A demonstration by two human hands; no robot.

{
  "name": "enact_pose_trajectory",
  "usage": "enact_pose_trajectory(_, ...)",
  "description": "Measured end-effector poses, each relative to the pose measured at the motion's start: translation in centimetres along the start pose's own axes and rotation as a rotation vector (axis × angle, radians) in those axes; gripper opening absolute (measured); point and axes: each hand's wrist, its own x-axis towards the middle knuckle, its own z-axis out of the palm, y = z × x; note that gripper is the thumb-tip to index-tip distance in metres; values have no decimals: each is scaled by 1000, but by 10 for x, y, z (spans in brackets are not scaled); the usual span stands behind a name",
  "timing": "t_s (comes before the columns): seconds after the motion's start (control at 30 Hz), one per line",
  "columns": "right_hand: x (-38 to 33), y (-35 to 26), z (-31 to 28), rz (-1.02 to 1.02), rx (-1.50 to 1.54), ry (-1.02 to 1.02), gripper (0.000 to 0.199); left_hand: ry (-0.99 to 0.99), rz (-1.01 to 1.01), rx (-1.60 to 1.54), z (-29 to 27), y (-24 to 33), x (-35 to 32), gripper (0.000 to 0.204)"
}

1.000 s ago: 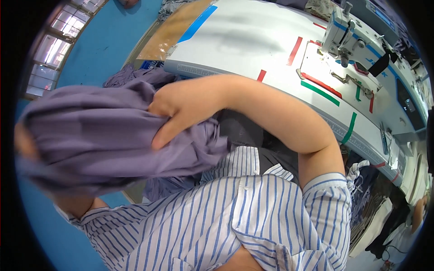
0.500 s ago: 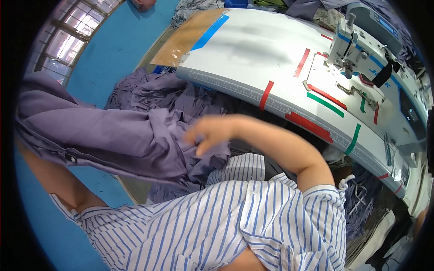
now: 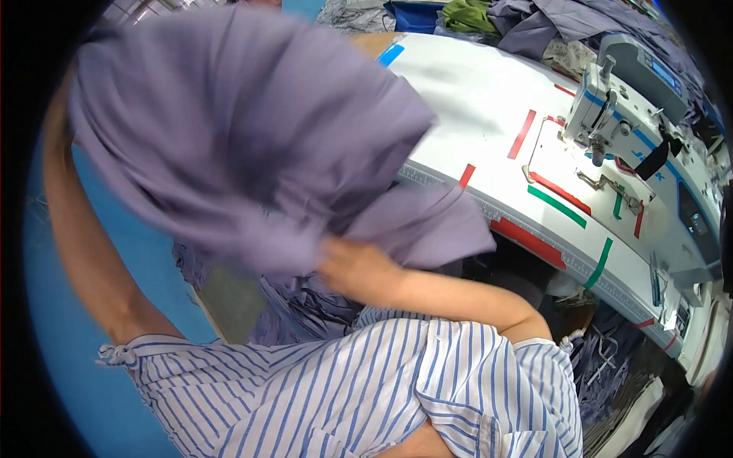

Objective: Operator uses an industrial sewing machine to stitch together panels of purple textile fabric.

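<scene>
A mauve-purple garment (image 3: 252, 114) is spread in the air in front of me, blurred by motion, its right part over the near edge of the white sewing table (image 3: 466, 91). My right hand (image 3: 355, 269) grips its lower edge, fingers closed on the cloth. My left arm reaches up along the left side to the garment's upper left end; the cloth hides my left hand and its fingers. More crumpled purple cloth (image 3: 301, 313) lies below, between me and the table.
A white sewing machine (image 3: 611, 114) stands on the table's right side, with red and green tape strips (image 3: 557, 206) beside it. A ruler strip (image 3: 427, 175) runs along the table's front edge. Heaped fabric (image 3: 565, 27) lies beyond the table. The floor (image 3: 57, 320) at left is blue.
The garment has swung up and to the right, from low at the left to over the table's left part. My right hand has closed on its lower edge; my left arm is raised higher.
</scene>
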Motion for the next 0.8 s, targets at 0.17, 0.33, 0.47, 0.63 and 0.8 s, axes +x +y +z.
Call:
enact_pose_trajectory(0.17, -23, 38, 63, -187, 78, -695, 23, -273, 410, 379, 6, -20, 10, 39)
enact_pose_trajectory(0.33, 4, 64, -46, -9, 208, 317, 24, -377, 1133, 913, 49, -10, -9, 32)
enact_pose_trajectory(0.47, 37, 42, -82, 149, 416, 500, 31, -364, 103, 291, 77, 24, -50, 30)
enact_pose_trajectory(0.63, 80, 29, -76, -86, 211, 552, 58, -532, 151, 292, 121, 51, -79, 18)
enact_pose_trajectory(0.8, 98, 30, -96, 45, 414, -48, 49, -830, 365, 106, 166, 53, -94, 13)
